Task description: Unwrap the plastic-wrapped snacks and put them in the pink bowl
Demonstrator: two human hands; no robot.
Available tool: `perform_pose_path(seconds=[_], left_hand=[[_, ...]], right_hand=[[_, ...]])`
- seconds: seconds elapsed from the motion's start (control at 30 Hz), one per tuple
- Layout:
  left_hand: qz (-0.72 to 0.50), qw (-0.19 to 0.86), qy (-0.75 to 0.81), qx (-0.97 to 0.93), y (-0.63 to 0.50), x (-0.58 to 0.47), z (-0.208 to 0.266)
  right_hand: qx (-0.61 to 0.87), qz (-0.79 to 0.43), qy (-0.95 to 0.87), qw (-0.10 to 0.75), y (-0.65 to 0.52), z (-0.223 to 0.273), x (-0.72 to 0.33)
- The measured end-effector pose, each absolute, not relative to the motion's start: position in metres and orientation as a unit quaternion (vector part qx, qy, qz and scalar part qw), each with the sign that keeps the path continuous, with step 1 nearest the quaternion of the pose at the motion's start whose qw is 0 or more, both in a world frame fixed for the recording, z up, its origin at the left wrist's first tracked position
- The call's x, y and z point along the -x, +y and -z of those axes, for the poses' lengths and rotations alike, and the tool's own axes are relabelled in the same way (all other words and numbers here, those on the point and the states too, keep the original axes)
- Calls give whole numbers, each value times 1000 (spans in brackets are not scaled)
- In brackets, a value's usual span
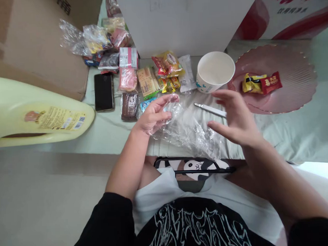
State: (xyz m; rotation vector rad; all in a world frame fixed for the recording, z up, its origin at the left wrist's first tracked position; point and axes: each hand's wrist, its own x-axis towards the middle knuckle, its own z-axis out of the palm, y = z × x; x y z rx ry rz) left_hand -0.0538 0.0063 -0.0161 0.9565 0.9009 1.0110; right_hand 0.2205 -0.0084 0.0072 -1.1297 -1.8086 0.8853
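Note:
A crumpled clear plastic bag (199, 134) hangs from my left hand (156, 115), whose thumb and fingers are closed on one end of it. The bag spreads to the right over the front edge of the surface. My right hand (236, 119) is beside the bag's right side with thumb and fingers wide apart, holding nothing. Just left of its fingers lies a slim white tool (211, 109) with a dark metal tip. A white paper tub (215, 70) stands behind that hand. Partly hidden behind my left hand is a small blue packet (147, 103).
Several wrapped snacks (148, 81) lie behind my left hand, with a black phone (104, 92) to their left. A pink ribbed plate (297, 90) at right bears two packets. A yellow jug (39, 111), a cardboard box (39, 45) and a white box (186, 22) surround the area.

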Motion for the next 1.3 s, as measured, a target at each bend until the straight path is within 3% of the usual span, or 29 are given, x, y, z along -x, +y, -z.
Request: perform_pose_path(seconds=[0.13, 0.23, 0.3, 0.5, 0.73, 0.97, 1.13, 1.3], left_hand=[[-394, 738, 354, -418, 2, 55, 8], [-372, 771, 300, -422, -1, 62, 4], [-370, 791, 262, -412, -2, 66, 4], [-495, 799, 271, -207, -2, 41, 14], [-362, 869, 255, -221, -13, -14, 33], [-291, 787, 410, -357, -6, -30, 37], [-356, 790, 412, -283, 5, -27, 37], [-385, 765, 431, -284, 8, -26, 34]], right_hand=[[302, -612, -700, 208, 31, -5, -189], [270, -680, -679, 54, 31, -7, -180], [273, -690, -670, 25, 18, -12, -182], [401, -673, -588, 201, -21, -10, -201], [579, -568, -420, 407, -22, 24, -215], [529, -569, -449, 441, -25, 28, -234], [514, -577, -476, 421, -23, 29, -239], [574, -485, -502, 428, -20, 28, -239]])
